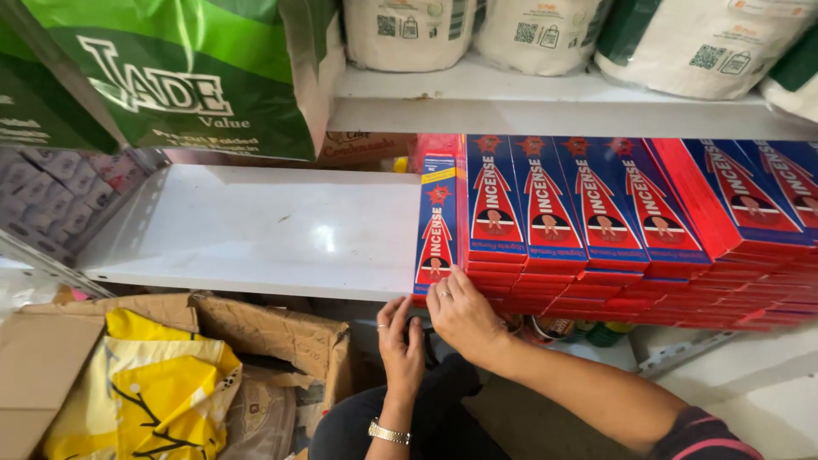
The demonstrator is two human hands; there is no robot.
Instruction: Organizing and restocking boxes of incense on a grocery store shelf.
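Red boxes (511, 281) at shelf (256, 230) edge — right hand (464, 317) open on them, left hand (400, 341) open.

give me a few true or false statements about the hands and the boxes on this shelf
1. The right hand touches the front of the box stack. True.
2. The left hand holds a box lifted off the shelf. False: it is below the shelf edge, with no box visibly in it.
3. The boxes fill the left half of the shelf. False: they sit on the right; the left part is bare.
4. A green bag hangs over the shelf's upper left. True.
5. The cardboard box under the shelf sits at the right. False: it is at the left, beside a yellow bag.
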